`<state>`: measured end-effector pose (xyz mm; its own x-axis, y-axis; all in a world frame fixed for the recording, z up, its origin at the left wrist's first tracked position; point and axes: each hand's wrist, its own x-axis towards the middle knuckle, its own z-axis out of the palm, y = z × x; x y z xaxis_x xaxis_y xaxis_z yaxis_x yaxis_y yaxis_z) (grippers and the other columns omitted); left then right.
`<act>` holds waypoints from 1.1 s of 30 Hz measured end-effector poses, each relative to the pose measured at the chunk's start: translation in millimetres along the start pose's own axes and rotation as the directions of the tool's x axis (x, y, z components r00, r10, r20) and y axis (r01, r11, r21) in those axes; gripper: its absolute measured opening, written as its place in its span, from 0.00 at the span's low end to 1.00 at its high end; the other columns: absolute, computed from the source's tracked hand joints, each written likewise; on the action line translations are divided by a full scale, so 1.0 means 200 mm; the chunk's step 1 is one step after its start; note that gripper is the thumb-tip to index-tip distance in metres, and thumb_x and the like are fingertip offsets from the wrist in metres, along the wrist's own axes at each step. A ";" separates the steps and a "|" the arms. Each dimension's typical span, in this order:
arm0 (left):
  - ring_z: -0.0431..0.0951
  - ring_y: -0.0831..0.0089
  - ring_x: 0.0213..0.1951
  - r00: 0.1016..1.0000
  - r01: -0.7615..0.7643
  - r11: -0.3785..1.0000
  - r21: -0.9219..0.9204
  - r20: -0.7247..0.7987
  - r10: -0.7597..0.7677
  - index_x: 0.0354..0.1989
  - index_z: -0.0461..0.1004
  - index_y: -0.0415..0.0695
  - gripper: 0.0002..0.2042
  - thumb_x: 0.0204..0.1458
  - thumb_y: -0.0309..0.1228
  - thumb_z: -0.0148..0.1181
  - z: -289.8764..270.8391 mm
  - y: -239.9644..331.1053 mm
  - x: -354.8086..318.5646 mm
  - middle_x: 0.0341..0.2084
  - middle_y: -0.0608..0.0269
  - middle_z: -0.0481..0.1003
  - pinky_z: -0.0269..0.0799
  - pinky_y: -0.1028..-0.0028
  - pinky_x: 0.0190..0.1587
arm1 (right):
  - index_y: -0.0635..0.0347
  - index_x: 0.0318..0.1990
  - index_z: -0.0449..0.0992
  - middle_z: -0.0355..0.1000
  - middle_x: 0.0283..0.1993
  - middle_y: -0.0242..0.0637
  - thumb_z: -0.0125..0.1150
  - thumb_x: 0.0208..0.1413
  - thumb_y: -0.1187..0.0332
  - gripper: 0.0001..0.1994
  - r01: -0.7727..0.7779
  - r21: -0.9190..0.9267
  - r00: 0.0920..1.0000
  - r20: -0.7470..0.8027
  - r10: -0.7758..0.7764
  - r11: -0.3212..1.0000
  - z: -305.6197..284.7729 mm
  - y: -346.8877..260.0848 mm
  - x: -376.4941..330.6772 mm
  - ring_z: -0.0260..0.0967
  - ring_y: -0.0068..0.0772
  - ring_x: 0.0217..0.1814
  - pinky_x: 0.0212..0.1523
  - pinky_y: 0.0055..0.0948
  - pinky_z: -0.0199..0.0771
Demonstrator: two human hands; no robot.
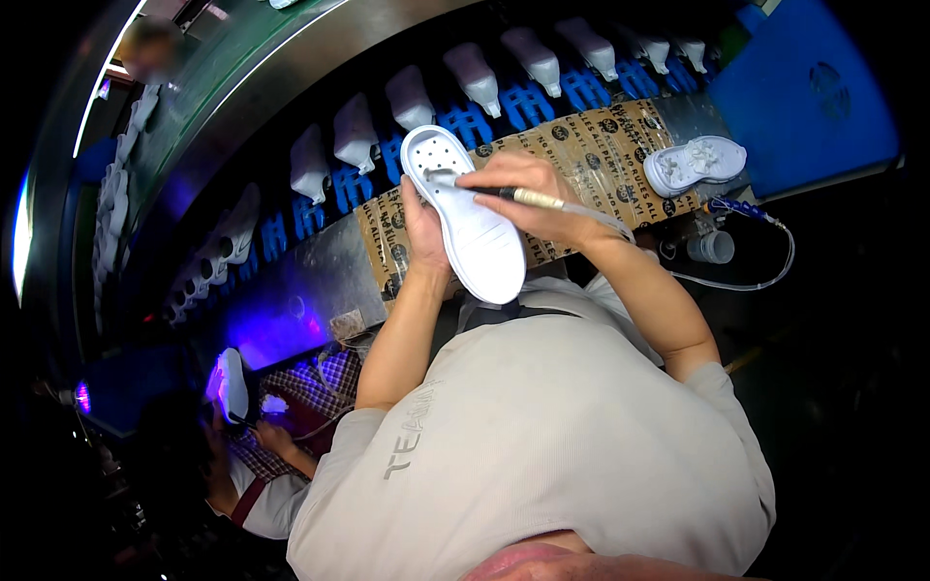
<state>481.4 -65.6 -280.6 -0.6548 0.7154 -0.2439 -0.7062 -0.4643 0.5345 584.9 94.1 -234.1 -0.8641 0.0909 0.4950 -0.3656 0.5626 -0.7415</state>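
Observation:
My left hand (422, 232) grips the left side of a white shoe sole (480, 250), tilted with its hollow inner face up. Small dark holes dot one rounded end of it. My right hand (531, 184) is closed round a slim brush (500, 193) with a dark and pale handle. Its bristles rest on or just over the holed end of the sole; actual contact is hard to make out. From the handle's rear end a clear tube (605, 221) runs off to the right.
Brown printed paper (605, 145) covers the bench, with a white shoe piece (697, 165) at right. A white cup (715, 248) hangs near a looping hose. Beyond, several shoe lasts (473, 79) stand on blue holders (528, 107). At lower left, a co-worker's hand (274, 438) works near another white sole (232, 385).

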 end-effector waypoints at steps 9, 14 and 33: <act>0.76 0.56 0.44 0.980 0.014 0.972 -0.234 0.197 0.033 0.60 0.66 0.44 0.41 0.63 0.70 0.27 0.16 0.15 0.05 0.43 0.49 0.74 0.76 0.55 0.52 | 0.52 0.50 0.87 0.81 0.39 0.35 0.72 0.54 0.71 0.14 0.081 -0.032 0.991 0.111 -0.077 0.996 -0.02 -0.19 -0.01 0.76 0.31 0.41 0.53 0.33 0.70; 0.75 0.61 0.44 0.939 -0.092 0.988 -0.122 0.318 0.127 0.58 0.63 0.45 0.32 0.65 0.63 0.39 0.20 0.30 0.09 0.43 0.50 0.72 0.76 0.62 0.50 | 0.52 0.50 0.87 0.81 0.37 0.35 0.73 0.54 0.72 0.15 -0.085 0.391 0.991 0.127 0.038 0.917 -0.08 -0.27 0.00 0.76 0.30 0.40 0.52 0.34 0.69; 0.87 0.58 0.39 0.837 -0.201 0.777 0.596 0.516 -0.179 0.59 0.74 0.36 0.36 0.71 0.56 0.28 0.58 0.51 0.21 0.41 0.42 0.82 0.87 0.62 0.40 | 0.48 0.52 0.86 0.80 0.38 0.31 0.73 0.55 0.69 0.16 0.110 0.095 0.943 0.304 -0.134 0.989 -0.18 -0.24 0.03 0.73 0.32 0.37 0.41 0.32 0.73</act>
<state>412.4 -22.2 -141.9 -0.2826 0.9520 0.1179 -0.2569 -0.1935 0.9469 609.5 97.1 -178.5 -0.8711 -0.2394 0.4287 -0.4897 0.4886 -0.7221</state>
